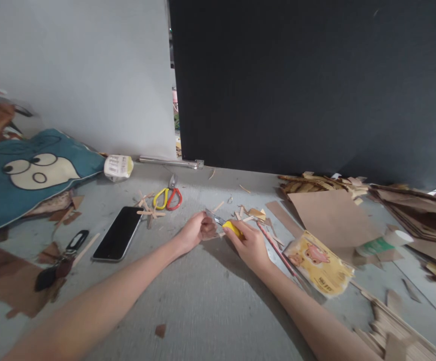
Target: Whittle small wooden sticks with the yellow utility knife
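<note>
My right hand is closed round the yellow handle of a utility knife. Its metal blade points left, toward my left hand. Just in front of the blade, my left hand has its fingers curled together, pinching something small that blur and the fingers hide. Thin wooden sticks, crossed over each other, lie beyond my left forearm. Scissors with one yellow and one red handle rest behind them. Small wood and cardboard scraps lie beyond my right hand.
A phone and keys lie left, near a blue cushion. At right are a yellow picture packet, cardboard, a white-and-green tube and stacked wooden sticks. A dark panel stands behind.
</note>
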A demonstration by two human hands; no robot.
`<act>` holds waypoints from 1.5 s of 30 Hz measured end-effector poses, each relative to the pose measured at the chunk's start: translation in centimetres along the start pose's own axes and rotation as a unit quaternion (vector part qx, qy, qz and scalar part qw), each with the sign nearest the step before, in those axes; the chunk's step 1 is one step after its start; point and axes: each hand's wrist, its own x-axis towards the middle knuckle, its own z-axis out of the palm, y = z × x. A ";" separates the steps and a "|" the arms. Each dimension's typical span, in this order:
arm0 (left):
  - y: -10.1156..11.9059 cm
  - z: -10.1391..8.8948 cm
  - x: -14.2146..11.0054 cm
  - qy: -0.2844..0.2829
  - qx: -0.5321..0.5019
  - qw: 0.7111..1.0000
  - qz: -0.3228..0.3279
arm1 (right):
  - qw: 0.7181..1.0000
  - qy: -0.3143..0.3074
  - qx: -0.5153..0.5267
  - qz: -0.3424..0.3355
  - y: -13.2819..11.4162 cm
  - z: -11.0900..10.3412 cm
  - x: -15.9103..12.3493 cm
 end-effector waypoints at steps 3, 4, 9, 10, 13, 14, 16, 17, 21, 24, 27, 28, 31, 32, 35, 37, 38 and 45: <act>0.3 0.1 -0.2 -0.050 -0.014 0.997 -0.059 | 1.000 0.003 -0.002 -0.003 0.1 0.0 0.0; 0.3 0.1 -0.2 -0.053 -0.017 0.997 -0.061 | 1.000 0.002 -0.002 -0.005 0.1 0.0 0.0; 0.4 0.1 -0.2 -0.065 -0.018 0.996 -0.059 | 1.000 0.004 -0.012 0.001 0.1 0.1 0.1; 0.4 0.1 -0.2 -0.066 -0.018 0.996 -0.058 | 1.000 0.006 -0.014 0.004 0.1 0.1 0.1; 0.3 0.0 -0.1 -0.067 -0.017 0.996 -0.051 | 1.000 0.006 -0.013 0.001 0.0 0.1 0.1; 0.3 0.1 -0.1 -0.067 -0.017 0.996 -0.048 | 1.000 0.006 -0.010 0.000 0.0 0.1 0.1; 0.2 0.1 0.0 -0.066 -0.015 0.997 -0.042 | 1.000 0.007 -0.005 0.000 0.0 0.1 0.1; 0.1 0.1 0.0 -0.065 -0.014 0.997 -0.039 | 1.000 0.007 -0.003 0.002 0.0 0.1 0.0; 0.1 0.0 0.0 -0.069 -0.006 0.997 -0.040 | 1.000 0.011 0.002 0.007 0.0 0.0 0.0; 0.2 0.0 -0.2 -0.071 -0.004 0.997 -0.041 | 1.000 0.010 0.001 0.006 0.1 0.0 0.0; 0.3 0.1 -0.3 -0.071 -0.008 0.997 -0.036 | 1.000 0.006 0.000 0.000 0.1 -0.1 0.0; 0.3 0.2 -0.3 -0.070 -0.006 0.997 -0.035 | 1.000 0.006 0.000 -0.002 0.1 -0.1 0.0; 0.1 0.2 -0.2 -0.068 0.003 0.997 -0.032 | 1.000 0.003 -0.001 -0.006 0.0 -0.2 0.0; 0.1 0.2 -0.2 -0.067 0.005 0.997 -0.028 | 1.000 0.002 -0.001 -0.006 0.0 -0.2 0.0; 0.0 0.2 -0.2 -0.071 0.007 0.997 -0.025 | 1.000 0.003 0.003 0.001 0.0 -0.1 0.0; 0.1 0.2 -0.2 -0.072 0.007 0.997 -0.028 | 1.000 0.005 0.004 0.008 0.0 0.0 0.0; 0.1 0.2 -0.2 -0.072 0.007 0.997 -0.030 | 1.000 0.005 0.005 0.010 0.0 0.0 0.0; 0.2 0.0 -0.2 -0.082 -0.013 0.997 -0.004 | 1.000 0.008 0.015 0.001 -0.2 -0.1 0.2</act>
